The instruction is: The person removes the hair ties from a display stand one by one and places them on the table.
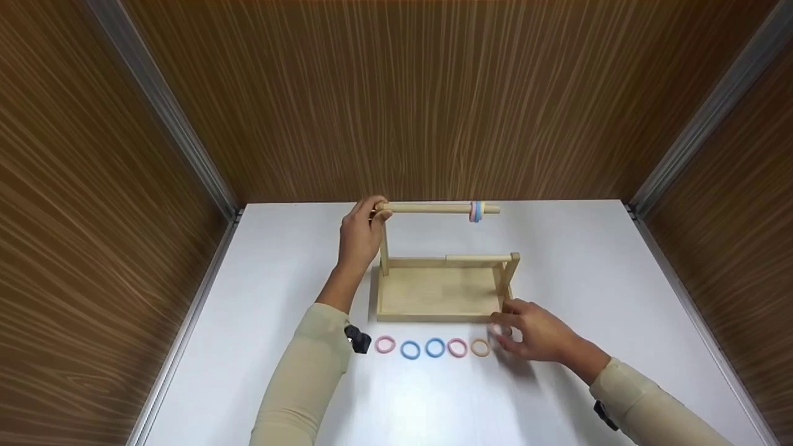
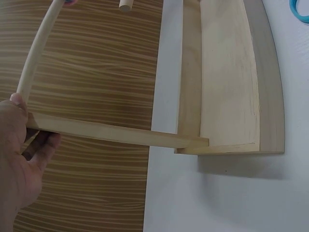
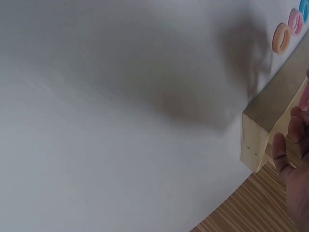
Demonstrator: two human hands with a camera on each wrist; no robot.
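Plenty of bare table [image 1: 619, 297] either side of the wooden rack [image 1: 440, 291]. In front, the ring row [image 1: 433, 347] sits near its base, and paneled walls [image 1: 433, 93] box everything in.

Pale rack [image 1: 440, 291] (pastel rings [image 1: 433, 347]).

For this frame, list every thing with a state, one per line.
Left hand: grips the upper rod's left end.
Right hand: fingers curled round a pale ring.
Upper rod: level, two rings threaded on.
Wooden stand: upright on the table.
Five rings: flat, in a row.
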